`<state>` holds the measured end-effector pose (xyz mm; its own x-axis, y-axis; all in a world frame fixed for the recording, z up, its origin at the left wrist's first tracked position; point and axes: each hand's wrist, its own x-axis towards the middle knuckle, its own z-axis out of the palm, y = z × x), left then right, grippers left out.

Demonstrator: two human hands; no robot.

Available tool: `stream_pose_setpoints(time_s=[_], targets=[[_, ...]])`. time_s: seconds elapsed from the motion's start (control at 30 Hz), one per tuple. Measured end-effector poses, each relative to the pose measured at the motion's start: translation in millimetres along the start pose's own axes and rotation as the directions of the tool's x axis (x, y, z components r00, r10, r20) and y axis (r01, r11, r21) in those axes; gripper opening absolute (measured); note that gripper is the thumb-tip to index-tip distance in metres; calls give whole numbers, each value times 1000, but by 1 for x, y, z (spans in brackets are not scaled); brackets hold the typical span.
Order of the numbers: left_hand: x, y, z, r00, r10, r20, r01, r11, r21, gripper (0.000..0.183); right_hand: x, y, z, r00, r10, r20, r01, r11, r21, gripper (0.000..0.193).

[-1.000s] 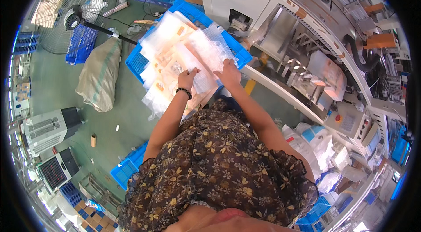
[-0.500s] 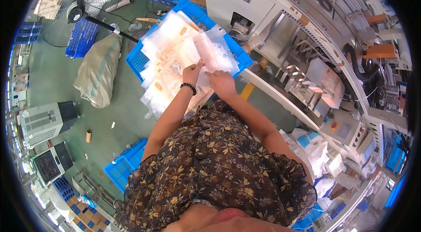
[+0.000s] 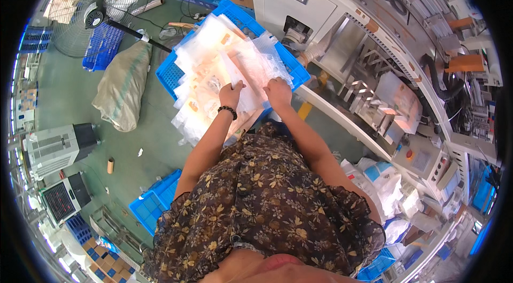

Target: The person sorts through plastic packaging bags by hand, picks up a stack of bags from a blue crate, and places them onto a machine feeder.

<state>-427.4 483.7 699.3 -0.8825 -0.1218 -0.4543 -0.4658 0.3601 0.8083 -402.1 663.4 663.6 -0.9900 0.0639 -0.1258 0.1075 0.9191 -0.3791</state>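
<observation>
A blue plastic crate [image 3: 298, 72] in front of me carries a spread pile of flat, whitish plastic bags [image 3: 193, 105] with orange print. My left hand [image 3: 232, 94], a dark beaded bracelet at its wrist, is closed on the edge of a whitish plastic bag [image 3: 247, 99] at the middle of the pile. To its right, my right hand [image 3: 278, 92] has its fingers curled round the near edge of a clear, pinkish plastic bag [image 3: 258, 65]. That bag lies among others along the crate's right side. The fingertips of both hands are partly hidden.
At right runs a long white machine [image 3: 342, 122] with metal brackets and a bag in it. A standing fan [image 3: 95, 16] and a woven sack [image 3: 124, 88] are at left. Another blue crate [image 3: 152, 203] sits near my left elbow; white bags [image 3: 382, 181] lie by my right arm.
My hands have moved apart: the right has shifted right and slightly away from me, its fingers now curled in. The left still grips at nearly the same spot.
</observation>
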Motion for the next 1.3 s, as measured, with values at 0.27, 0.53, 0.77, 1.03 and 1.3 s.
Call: stream_pose_setpoints(time_s=[0.27,0.53,0.77,1.03,1.3], targets=[[-3,0,-2,997,69,-28,-64,987,148,34,-4,-11,-2,989,75,-128,-86,993,-82,25],[-3,4,2,996,85,-38,-79,988,136,39,-12,-15,-16,987,-35,-156,96,909,405,16],[-4,11,7,993,105,-57,-99,990,98,45,-42,-43,-27,854,-376,-359,505,762,405,14],[-6,0,-6,999,18,26,-15,991,-136,34,-37,-18,-28,985,-150,-80,160,660,734,19],[-7,-1,-11,996,-33,79,59,934,-353,32,-46,-37,-27,960,-226,168,113,857,503,61]])
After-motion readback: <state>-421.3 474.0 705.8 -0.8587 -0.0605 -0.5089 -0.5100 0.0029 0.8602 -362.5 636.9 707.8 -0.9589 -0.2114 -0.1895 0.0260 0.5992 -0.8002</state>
